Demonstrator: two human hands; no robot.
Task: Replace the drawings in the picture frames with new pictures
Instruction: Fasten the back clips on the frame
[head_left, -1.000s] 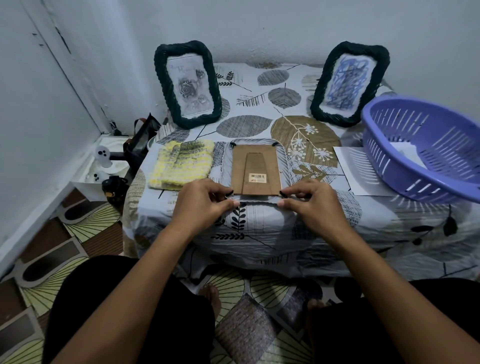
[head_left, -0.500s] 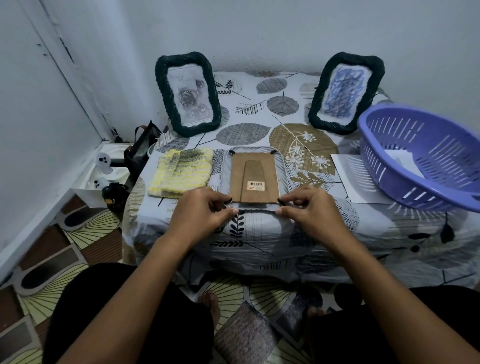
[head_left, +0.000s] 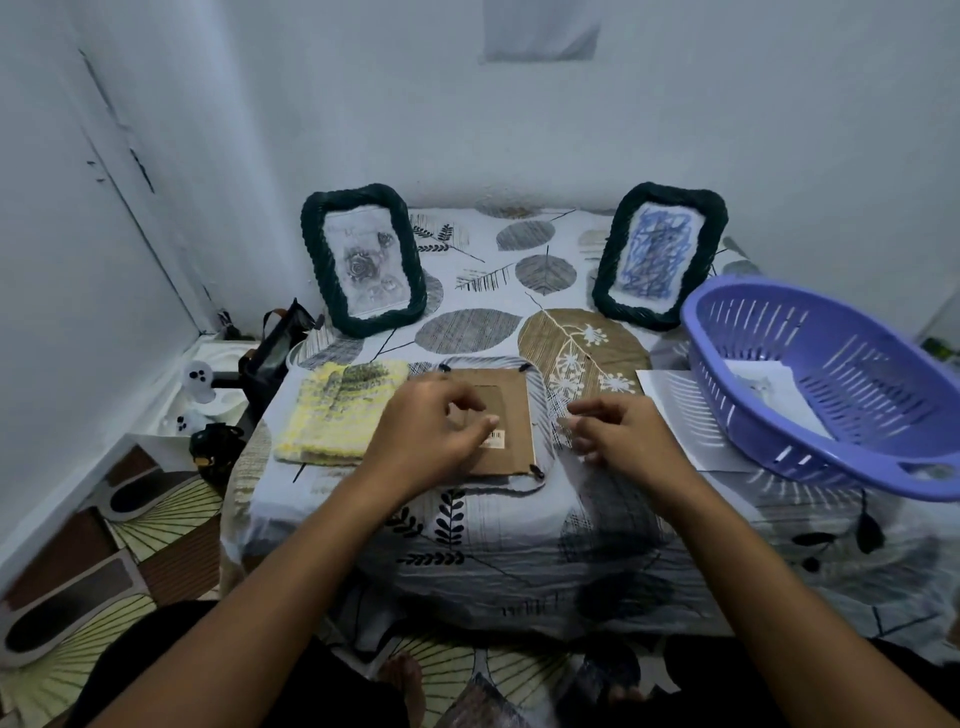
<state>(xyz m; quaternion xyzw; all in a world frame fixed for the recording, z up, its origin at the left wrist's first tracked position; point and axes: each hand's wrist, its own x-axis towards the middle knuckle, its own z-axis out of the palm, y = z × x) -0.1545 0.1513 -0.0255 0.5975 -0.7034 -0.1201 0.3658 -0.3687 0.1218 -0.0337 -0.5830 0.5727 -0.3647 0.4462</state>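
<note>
Frame (head_left: 506, 421) face-down under left fingers (head_left: 480, 423)

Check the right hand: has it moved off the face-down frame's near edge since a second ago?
Yes. The right hand has lifted off the brown frame back and shifted right, toward the purple basket; it now holds nothing.

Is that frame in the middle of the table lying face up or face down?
Face down: the frame shows its brown cardboard back, barcode sticker and corner clips.
</note>
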